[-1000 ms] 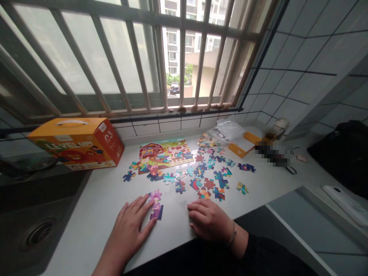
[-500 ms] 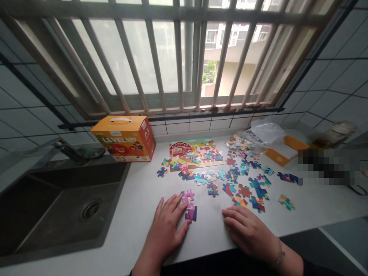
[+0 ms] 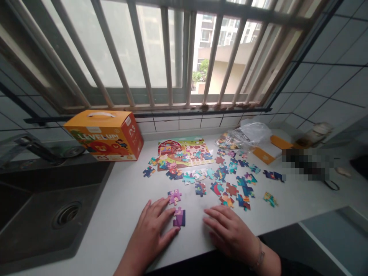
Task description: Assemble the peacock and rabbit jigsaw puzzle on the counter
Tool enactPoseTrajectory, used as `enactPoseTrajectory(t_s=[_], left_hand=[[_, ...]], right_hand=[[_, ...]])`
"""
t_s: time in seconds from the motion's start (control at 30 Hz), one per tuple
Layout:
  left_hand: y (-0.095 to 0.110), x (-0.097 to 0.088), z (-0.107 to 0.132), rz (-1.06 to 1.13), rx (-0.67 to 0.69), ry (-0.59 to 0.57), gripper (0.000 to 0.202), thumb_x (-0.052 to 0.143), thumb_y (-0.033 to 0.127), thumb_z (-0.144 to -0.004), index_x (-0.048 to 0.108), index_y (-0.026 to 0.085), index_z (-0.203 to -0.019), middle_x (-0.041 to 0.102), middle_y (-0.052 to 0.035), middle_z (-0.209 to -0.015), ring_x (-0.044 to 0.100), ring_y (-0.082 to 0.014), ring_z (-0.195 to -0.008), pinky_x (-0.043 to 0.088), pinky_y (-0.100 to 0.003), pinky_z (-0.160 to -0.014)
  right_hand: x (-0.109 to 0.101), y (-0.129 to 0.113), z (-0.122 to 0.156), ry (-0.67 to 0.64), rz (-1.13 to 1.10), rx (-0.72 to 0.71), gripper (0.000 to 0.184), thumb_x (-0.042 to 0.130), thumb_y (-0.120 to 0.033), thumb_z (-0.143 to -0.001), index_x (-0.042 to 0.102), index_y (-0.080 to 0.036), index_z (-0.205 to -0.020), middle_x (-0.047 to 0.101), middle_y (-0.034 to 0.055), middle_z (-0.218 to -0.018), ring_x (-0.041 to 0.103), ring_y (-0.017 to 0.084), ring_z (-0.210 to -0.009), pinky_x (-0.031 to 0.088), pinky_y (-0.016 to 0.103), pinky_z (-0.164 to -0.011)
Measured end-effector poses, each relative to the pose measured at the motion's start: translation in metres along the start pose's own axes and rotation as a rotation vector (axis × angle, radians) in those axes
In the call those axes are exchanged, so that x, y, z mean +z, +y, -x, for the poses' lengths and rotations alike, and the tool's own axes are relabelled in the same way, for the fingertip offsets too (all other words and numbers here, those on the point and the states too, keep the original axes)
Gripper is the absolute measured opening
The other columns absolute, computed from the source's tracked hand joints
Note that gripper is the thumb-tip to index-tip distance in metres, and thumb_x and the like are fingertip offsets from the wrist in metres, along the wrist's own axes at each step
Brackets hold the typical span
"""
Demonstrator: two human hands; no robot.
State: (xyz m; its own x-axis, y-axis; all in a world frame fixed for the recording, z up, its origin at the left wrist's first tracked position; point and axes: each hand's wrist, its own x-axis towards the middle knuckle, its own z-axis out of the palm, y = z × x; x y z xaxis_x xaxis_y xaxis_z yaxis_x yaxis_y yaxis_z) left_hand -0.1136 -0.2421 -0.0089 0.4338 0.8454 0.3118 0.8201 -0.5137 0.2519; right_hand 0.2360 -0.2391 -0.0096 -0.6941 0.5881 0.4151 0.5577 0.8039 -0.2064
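Observation:
My left hand (image 3: 152, 232) lies flat on the white counter (image 3: 120, 203), fingers spread, touching a purple puzzle piece (image 3: 179, 217). A pink piece (image 3: 174, 196) lies just beyond its fingertips. My right hand (image 3: 230, 232) rests palm down near the counter's front edge, fingers apart, holding nothing. Several loose coloured pieces (image 3: 227, 184) are scattered beyond it. A partly built farm puzzle picture (image 3: 184, 150) lies further back.
An orange puzzle box (image 3: 105, 135) stands at the back left. A steel sink (image 3: 43, 207) with a drain and a tap (image 3: 34, 147) fills the left. A clear bag of pieces (image 3: 244, 136) and orange cards (image 3: 268, 151) sit at the back right, below the barred window (image 3: 172, 57).
The view has swung left and then slightly back, bringing the sink into sight. Both hands stay flat on the counter by the same purple pieces.

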Motion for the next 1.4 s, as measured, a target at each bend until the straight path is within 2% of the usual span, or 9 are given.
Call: enactPoseTrajectory(t_s=[0.17, 0.3, 0.57, 0.7, 0.83, 0.97, 1.1, 1.23, 1.4], left_hand=[[0.021, 0.000, -0.010, -0.059, 0.109, -0.013, 0.041, 0.067, 0.033, -0.105, 0.072, 0.033, -0.145, 0.066, -0.0076, -0.161, 0.066, -0.0306, -0.143, 0.052, -0.056, -0.126], [0.035, 0.005, -0.018, -0.077, 0.088, -0.020, 0.041, 0.056, 0.023, -0.107, 0.073, 0.030, -0.143, 0.070, -0.0083, -0.155, 0.068, -0.0277, -0.140, 0.053, -0.053, -0.126], [-0.011, 0.018, -0.080, -0.118, -0.006, 0.042, 0.044, 0.050, 0.042, -0.111, 0.070, 0.029, -0.149, 0.055, -0.0106, -0.171, 0.057, -0.0341, -0.153, 0.053, -0.057, -0.124], [-0.036, 0.026, -0.112, -0.150, -0.130, -0.062, 0.054, 0.041, 0.048, -0.111, 0.073, 0.023, -0.146, 0.067, -0.0121, -0.160, 0.057, -0.0372, -0.153, 0.047, -0.061, -0.128], [-0.042, 0.031, -0.097, -0.194, -0.285, -0.102, 0.061, 0.037, 0.050, -0.110, 0.068, 0.019, -0.152, 0.062, -0.0131, -0.165, 0.058, -0.0359, -0.152, 0.047, -0.057, -0.127], [-0.036, 0.037, -0.072, -0.262, -0.417, -0.065, 0.064, 0.034, 0.050, -0.110, 0.064, 0.019, -0.157, 0.056, -0.0150, -0.170, 0.055, -0.0398, -0.153, 0.044, -0.063, -0.126], [-0.030, 0.041, -0.065, -0.246, -0.439, 0.015, 0.062, 0.035, 0.050, -0.109, 0.066, 0.019, -0.153, 0.053, -0.0186, -0.171, 0.053, -0.0423, -0.154, 0.044, -0.068, -0.125], [-0.032, 0.040, -0.069, -0.165, -0.421, 0.056, 0.055, 0.038, 0.049, -0.110, 0.067, 0.021, -0.147, 0.056, -0.0186, -0.169, 0.056, -0.0420, -0.151, 0.045, -0.071, -0.123], [-0.027, 0.036, -0.071, -0.136, -0.461, 0.033, 0.054, 0.039, 0.049, -0.111, 0.067, 0.021, -0.149, 0.053, -0.0180, -0.171, 0.055, -0.0421, -0.153, 0.040, -0.075, -0.125]], right_hand=[[0.011, -0.012, -0.025, -0.214, -0.152, -0.106, 0.075, 0.064, -0.048, -0.108, 0.039, -0.025, -0.175, 0.046, 0.0080, -0.178, 0.044, 0.030, -0.162, 0.029, 0.051, -0.139], [0.016, -0.011, -0.032, -0.252, -0.235, -0.038, 0.069, 0.060, -0.055, -0.110, 0.045, -0.026, -0.171, 0.052, 0.0067, -0.174, 0.042, 0.031, -0.163, 0.021, 0.051, -0.141], [0.015, 0.005, -0.015, 0.008, -0.101, 0.061, 0.019, 0.063, -0.045, -0.112, 0.073, -0.031, -0.120, 0.076, -0.0027, -0.142, 0.065, 0.024, -0.129, 0.038, 0.045, -0.126], [-0.004, 0.030, 0.005, 0.082, 0.011, 0.158, 0.010, 0.067, -0.038, -0.111, 0.073, -0.031, -0.113, 0.079, -0.0016, -0.132, 0.064, 0.026, -0.132, 0.031, 0.052, -0.132], [-0.019, 0.051, 0.029, 0.153, 0.028, 0.220, 0.012, 0.066, -0.028, -0.111, 0.074, -0.032, -0.118, 0.079, -0.0018, -0.134, 0.061, 0.026, -0.139, 0.029, 0.052, -0.134], [-0.032, 0.067, 0.044, 0.184, 0.059, 0.219, 0.017, 0.063, -0.024, -0.110, 0.075, -0.030, -0.121, 0.077, 0.0030, -0.139, 0.062, 0.028, -0.139, 0.042, 0.051, -0.125], [-0.066, 0.114, 0.034, 0.203, 0.138, 0.413, 0.025, 0.054, -0.030, -0.114, 0.079, -0.023, -0.115, 0.079, 0.0108, -0.123, 0.070, 0.027, -0.118, 0.055, 0.044, -0.110], [-0.105, 0.197, -0.002, -0.048, 0.321, 0.844, 0.032, 0.052, -0.026, -0.112, 0.079, -0.016, -0.127, 0.078, 0.0166, -0.129, 0.071, 0.028, -0.121, 0.054, 0.038, -0.110], [-0.114, 0.277, -0.038, -0.179, 0.334, 1.008, 0.031, 0.060, -0.031, -0.109, 0.083, -0.012, -0.114, 0.080, 0.0222, -0.122, 0.075, 0.030, -0.115, 0.055, 0.035, -0.099]])
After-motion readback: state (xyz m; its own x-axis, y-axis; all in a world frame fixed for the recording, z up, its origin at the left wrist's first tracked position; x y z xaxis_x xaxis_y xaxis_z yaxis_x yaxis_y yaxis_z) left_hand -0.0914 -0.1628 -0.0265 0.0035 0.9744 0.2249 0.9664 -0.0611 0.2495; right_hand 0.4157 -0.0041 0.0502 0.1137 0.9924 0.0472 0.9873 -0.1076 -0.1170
